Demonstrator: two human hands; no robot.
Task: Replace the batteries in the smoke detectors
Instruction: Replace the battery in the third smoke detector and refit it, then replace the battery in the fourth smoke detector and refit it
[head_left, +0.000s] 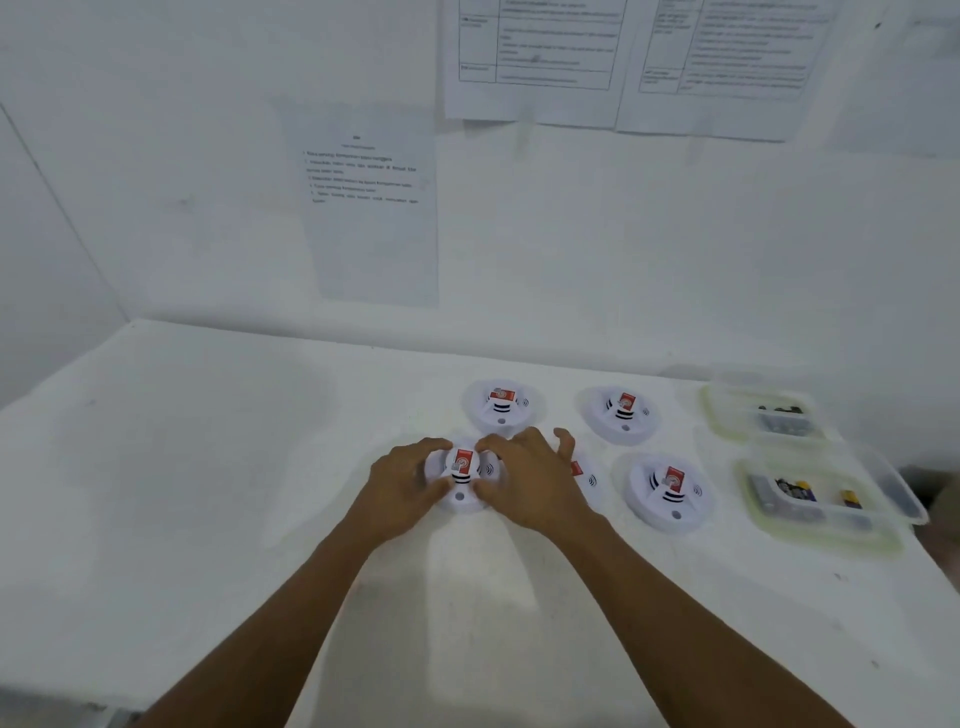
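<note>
The left hand (402, 486) is curled round the left rim of the held smoke detector (461, 480), with the thumb on its near side and the fingers over its far side. The right hand (530, 483) pinches the right rim the same way, and its outer fingers are lifted and loosely spread. This round unit lies flat and face up on the white table (208, 493), near the middle. Being a disc it has no long axis, but its red label runs near to far and its small button faces the near edge. Close around it are the far detector (501, 408) just beyond the fingertips, the half-hidden detector (589, 475) behind the right hand, the far-right detector (621, 413) and the right detector (670, 491). Further right, near the table's right edge, are the far container (761, 413) and the near container (831, 519), both holding batteries. The table's far edge meets the wall (571, 260), which carries printed sheets. A wide stretch of table top spreads to the left and on the near side of the forearms.
</note>
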